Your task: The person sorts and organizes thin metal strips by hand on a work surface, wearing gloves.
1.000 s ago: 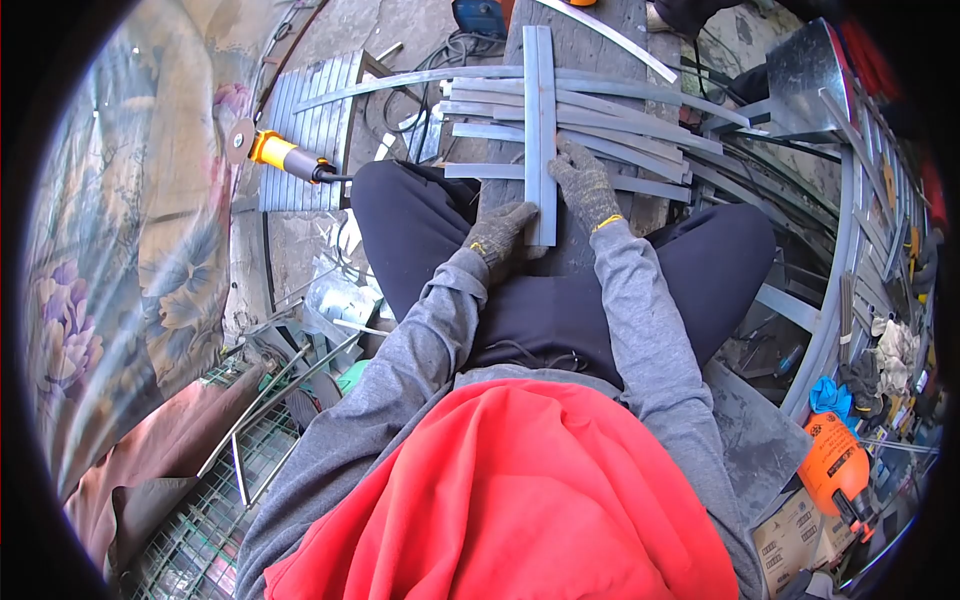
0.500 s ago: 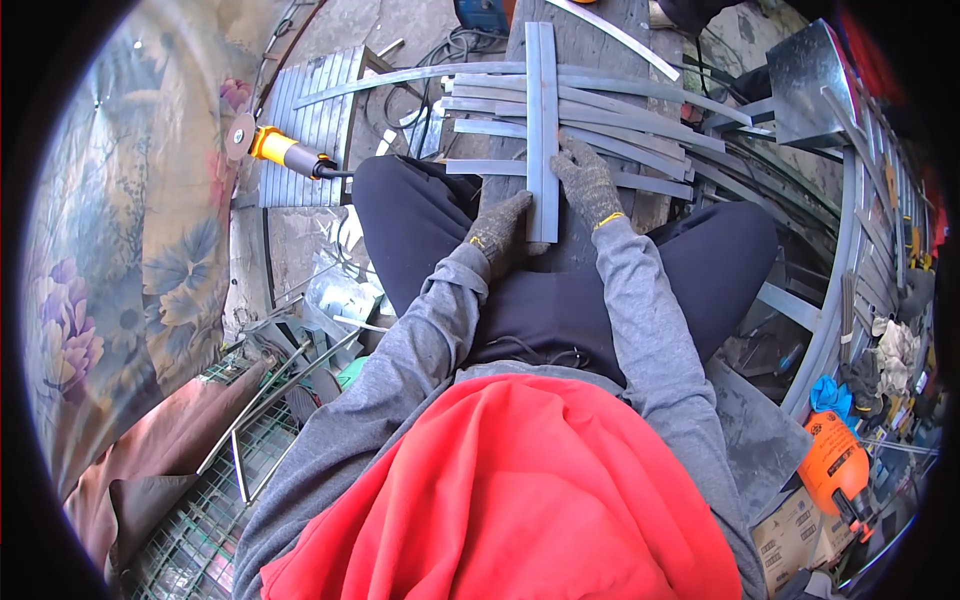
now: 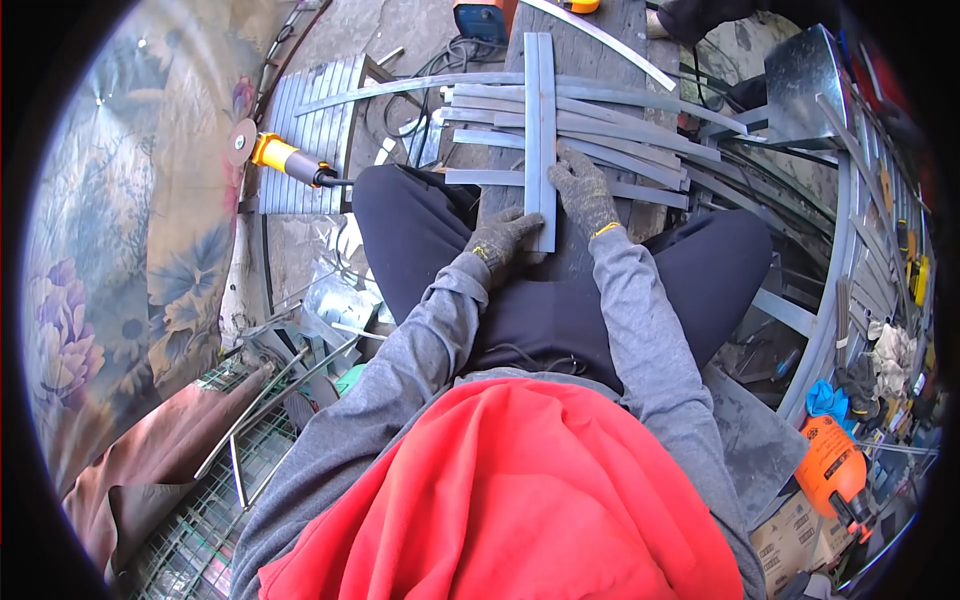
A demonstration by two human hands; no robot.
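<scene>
Two flat metal bars (image 3: 540, 130) lie side by side, lengthwise away from me, across a loose row of other metal strips (image 3: 620, 125) on a dark wooden plank. My left hand (image 3: 503, 238), in a dark knitted glove, grips the bars' near end from the left, its fingertips on the upper face. The gloved right hand (image 3: 583, 190) holds the right edge a little farther up, fingers closed against it. The undersides of both hands are hidden.
An angle grinder (image 3: 285, 158) rests on a slatted metal stand (image 3: 315, 110) at left. A blue machine (image 3: 484, 20) and cables are behind. Metal sheet and long bars crowd the right, with an orange spray bottle (image 3: 832, 465). Wire mesh (image 3: 200, 540) lies lower left.
My left hand's fingers have shifted from the bars' left edge onto their upper face near the close end. The right hand stays at the right edge. The view has tilted slightly.
</scene>
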